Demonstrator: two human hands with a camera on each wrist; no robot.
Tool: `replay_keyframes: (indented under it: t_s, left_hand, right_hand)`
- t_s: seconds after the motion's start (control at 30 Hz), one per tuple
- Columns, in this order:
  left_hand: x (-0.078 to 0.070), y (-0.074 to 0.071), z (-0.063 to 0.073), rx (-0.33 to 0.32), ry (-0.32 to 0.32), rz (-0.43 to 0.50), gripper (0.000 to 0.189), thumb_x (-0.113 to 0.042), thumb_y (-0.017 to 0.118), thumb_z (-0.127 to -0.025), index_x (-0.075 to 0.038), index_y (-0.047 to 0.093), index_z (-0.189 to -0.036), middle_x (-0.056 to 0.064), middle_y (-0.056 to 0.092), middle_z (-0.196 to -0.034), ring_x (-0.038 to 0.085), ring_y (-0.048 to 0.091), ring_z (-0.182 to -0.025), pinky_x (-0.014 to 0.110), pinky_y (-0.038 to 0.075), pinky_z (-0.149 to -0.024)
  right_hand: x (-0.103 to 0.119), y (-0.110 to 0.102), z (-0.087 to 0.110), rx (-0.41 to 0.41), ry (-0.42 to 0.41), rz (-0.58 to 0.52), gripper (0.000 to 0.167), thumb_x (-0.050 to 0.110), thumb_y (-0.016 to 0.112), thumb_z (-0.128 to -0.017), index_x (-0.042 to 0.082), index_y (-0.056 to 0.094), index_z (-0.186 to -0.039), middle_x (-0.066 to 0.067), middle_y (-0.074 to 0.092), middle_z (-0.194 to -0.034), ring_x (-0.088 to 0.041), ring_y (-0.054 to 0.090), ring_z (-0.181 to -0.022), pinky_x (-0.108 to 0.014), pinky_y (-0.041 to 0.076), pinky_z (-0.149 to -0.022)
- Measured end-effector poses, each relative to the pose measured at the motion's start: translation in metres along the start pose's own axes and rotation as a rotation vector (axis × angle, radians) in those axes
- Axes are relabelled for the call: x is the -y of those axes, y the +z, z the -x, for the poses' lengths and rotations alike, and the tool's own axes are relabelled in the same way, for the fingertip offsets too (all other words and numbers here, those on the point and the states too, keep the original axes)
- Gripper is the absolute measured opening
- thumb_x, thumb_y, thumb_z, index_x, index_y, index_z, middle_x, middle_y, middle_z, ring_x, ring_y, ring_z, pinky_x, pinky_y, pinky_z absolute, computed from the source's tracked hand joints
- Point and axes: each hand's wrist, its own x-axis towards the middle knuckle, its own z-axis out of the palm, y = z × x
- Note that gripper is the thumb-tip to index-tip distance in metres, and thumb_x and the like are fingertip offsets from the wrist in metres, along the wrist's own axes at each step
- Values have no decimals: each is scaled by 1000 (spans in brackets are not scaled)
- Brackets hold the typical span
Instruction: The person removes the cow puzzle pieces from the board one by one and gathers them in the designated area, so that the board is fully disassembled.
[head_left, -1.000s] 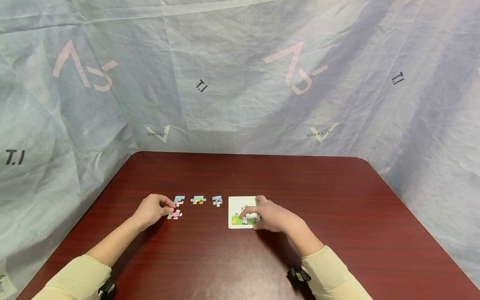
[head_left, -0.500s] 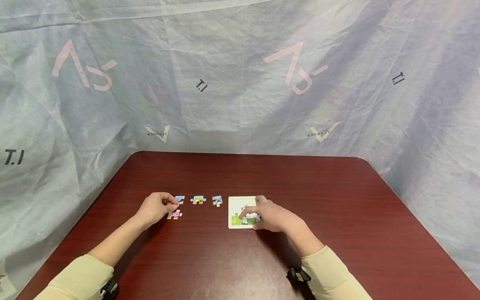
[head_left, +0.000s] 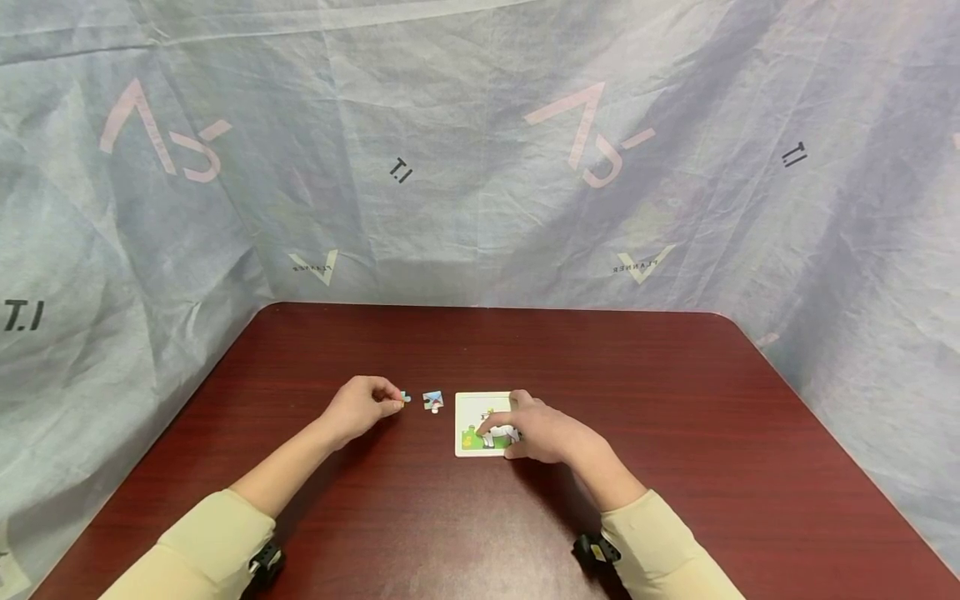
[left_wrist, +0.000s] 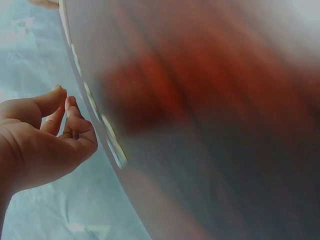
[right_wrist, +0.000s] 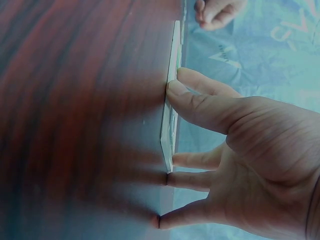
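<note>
My left hand [head_left: 363, 408] is over the left part of a row of puzzle pieces, thumb and index tips close together. Past the fingertips shows a sliver of the middle puzzle piece [head_left: 407, 397]; the pieces farther left are hidden behind the hand. In the left wrist view, puzzle pieces [left_wrist: 114, 142] lie flat along the tabletop, and nothing shows between the fingers. My right hand [head_left: 547, 432] holds the square puzzle tray [head_left: 460, 421] by its right side, thumb at the near edge [right_wrist: 166, 110], index finger over the cow picture.
A blue puzzle piece [head_left: 432, 398] lies between the left hand and the tray. The dark red table [head_left: 480, 517] has a grey printed cloth [head_left: 480, 208] hanging behind and at both sides.
My left hand has moved right, from the leftmost pieces to the middle piece, and now covers the left ones. The right hand and tray stay in place.
</note>
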Motion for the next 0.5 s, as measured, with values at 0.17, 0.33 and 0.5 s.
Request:
replay_keyframes:
  t_s: [0.17,0.33,0.5]
  left_hand:
    - [-23,25,-11,51,35,-2,4,-6,71,-94,-3,73,-95,4,64,-87,18,54,-78,31,44,-66]
    - [-46,51,-21,106,76,-45,4,-5,71,-94,-3,74,-96,2,63,-83,17,53,-73,29,44,-63]
    - [-59,72,-28,161,113,-120,3,-5,70,-94,-5,74,-94,0,61,-80,15,53,-72,28,45,-64]
  right_hand:
    - [0,-1,0,-1,2,9,40,12,78,-91,31,68,-124,-27,40,-143,-41,52,-122,-46,50,-87]
    - [0,-1,0,-1,6,21,39,14,78,-91,31,68,-124,-27,41,-142,-43,51,-124,-49,50,-89]
    - [2,-2,0,10,3,6,40,13,77,-91,30,68,-126,-24,44,-137,-39,54,-118,-46,50,-87]
